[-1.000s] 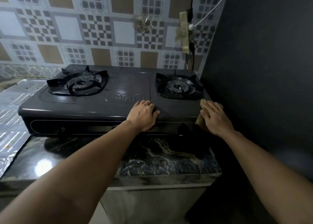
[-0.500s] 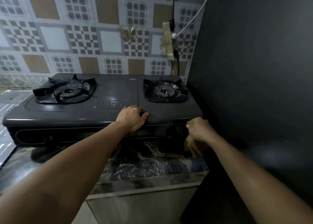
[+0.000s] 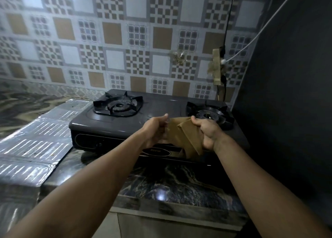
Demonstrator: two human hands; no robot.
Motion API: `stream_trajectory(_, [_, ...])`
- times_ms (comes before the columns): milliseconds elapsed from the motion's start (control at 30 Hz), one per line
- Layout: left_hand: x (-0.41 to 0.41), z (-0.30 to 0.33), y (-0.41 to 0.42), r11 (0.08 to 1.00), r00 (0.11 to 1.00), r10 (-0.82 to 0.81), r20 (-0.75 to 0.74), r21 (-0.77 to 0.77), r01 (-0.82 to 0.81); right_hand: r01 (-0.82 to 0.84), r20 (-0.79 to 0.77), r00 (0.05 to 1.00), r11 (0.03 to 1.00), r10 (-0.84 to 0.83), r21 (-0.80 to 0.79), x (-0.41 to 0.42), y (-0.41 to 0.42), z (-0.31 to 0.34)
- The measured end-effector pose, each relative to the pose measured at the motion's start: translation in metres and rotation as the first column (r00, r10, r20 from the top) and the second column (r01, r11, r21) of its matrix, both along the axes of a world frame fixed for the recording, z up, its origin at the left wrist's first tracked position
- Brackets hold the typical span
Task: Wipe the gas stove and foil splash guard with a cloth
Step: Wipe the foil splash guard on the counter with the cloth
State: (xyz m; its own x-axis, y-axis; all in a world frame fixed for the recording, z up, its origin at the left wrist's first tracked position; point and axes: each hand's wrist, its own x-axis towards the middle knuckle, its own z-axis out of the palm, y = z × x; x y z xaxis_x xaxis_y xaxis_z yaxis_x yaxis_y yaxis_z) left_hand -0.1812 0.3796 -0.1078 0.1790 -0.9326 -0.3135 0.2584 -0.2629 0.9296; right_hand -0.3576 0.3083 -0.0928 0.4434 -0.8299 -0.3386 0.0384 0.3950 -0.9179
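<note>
Two hands raised above the front of the gas stove point(image 3: 125, 128), both clamped on one tan cloth point(image 3: 183, 137) stretched between them. Left hand point(image 3: 156, 129) at the cloth's left edge, fingers curled around the fabric, thumb pointing up and toward the burners. Right hand point(image 3: 206, 131) at the cloth's right edge, fingers closed over a folded corner, knuckles toward the camera. Hands near each other but not touching — only the cloth bridging the gap. Lower part of the cloth hanging loose down in front of the stove's control panel, whether brushing it or clear of it hard to tell.

Black two-burner stove sitting on a dark marbled counter point(image 3: 161, 189), left burner point(image 3: 118, 105) and right burner point(image 3: 210, 114) each under a black pan support. Foil splash guard point(image 3: 39, 138) lying flat on the counter to the left of the stove, its near edge just beside the stove's left side — touched by neither hand. Patterned tile wall point(image 3: 125, 40) behind, dark wall point(image 3: 291, 94) on the right.
</note>
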Motion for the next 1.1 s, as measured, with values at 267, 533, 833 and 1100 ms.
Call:
stream_trajectory(267, [0.06,0.015,0.035,0.952,0.925,0.306,0.223,-0.093,-0.292,-0.217,-0.057,0.973,0.972,0.222,0.092,0.072,0.014,-0.002])
stream_trajectory(533, [0.139,0.013,0.068,0.831,0.81,0.553,0.196,-0.057,-0.554,-0.388,-0.063,0.921,0.901,0.384,-0.194,0.146,0.038,-0.01])
stream_trajectory(833, [0.22,0.005,0.115,0.761,0.612,0.594,0.522,-0.117,-0.639,-0.241,-0.069,0.971,0.924,0.23,-0.297,0.264,0.062,0.007])
stream_trajectory(1100, [0.279,0.007,0.157,0.936,0.914,0.35,0.207,-0.028,-0.352,-0.295,-0.032,0.953,0.904,0.3,-0.311,0.344,0.091,0.02])
